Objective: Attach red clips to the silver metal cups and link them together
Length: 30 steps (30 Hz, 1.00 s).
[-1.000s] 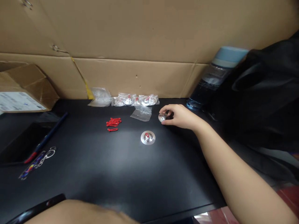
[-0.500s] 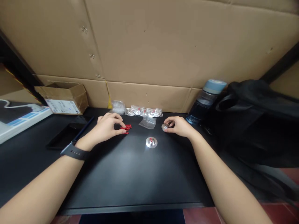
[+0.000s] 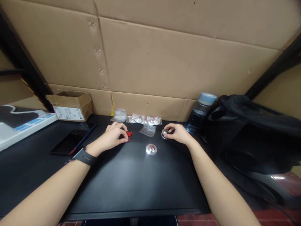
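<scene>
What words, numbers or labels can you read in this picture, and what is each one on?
No text here is readable.
The white label on the small cardboard box: print too small and blurred to read.
The white and blue packaging at left: coloured markings, no legible words.

1. A wall of brown cardboard is standing behind a black surface.
2. An open cardboard box is sitting at the back left.
3. A dark phone is lying flat, with a blue pen just beside it.
4. Clear packets are lying in a row along the wall.
5. A water bottle with a pale blue cap is standing upright, touching a black bag on the right.
</scene>
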Available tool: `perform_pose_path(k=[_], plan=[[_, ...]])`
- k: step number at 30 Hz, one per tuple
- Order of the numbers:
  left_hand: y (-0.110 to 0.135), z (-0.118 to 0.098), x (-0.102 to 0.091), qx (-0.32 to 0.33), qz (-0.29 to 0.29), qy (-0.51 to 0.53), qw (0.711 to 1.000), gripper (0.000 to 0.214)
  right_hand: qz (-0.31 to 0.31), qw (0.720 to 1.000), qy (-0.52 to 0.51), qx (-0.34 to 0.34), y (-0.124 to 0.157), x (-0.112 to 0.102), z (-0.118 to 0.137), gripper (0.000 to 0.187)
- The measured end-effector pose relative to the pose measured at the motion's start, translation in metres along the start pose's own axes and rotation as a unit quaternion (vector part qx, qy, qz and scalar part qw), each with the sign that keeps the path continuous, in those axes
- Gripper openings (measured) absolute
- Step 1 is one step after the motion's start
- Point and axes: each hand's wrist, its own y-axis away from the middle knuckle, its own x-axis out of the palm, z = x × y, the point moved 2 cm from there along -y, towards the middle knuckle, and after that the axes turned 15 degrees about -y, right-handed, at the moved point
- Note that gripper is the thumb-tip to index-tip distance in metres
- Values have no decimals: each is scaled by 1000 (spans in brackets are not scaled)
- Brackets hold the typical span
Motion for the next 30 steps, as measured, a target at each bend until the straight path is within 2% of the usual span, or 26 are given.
perform_pose_path(k=[4,8,12,15,17,22,30], plan=[[0,-11,-9,54,-60,13,997,16,-5,999,-4,-38,1,4,4,36],[2,-22,-23,17,-123,83,989,19,3,998,-24,-56,3,8,15,44],[3,-32,-28,10,-158,110,981,15,17,988,-137,-67,9,22,43,48],[3,-38,-26,16,-158,104,982,12,-12,973,-201,-112,15,39,67,45],[4,-42,-24,6,-151,103,983,12,-39,968,-207,-138,19,53,80,44],[6,-51,-23,-9,-140,120,983,16,-62,964,-194,-172,26,82,94,46],[9,-66,-23,29,-128,215,968,16,-102,953,-181,-222,34,92,105,49]])
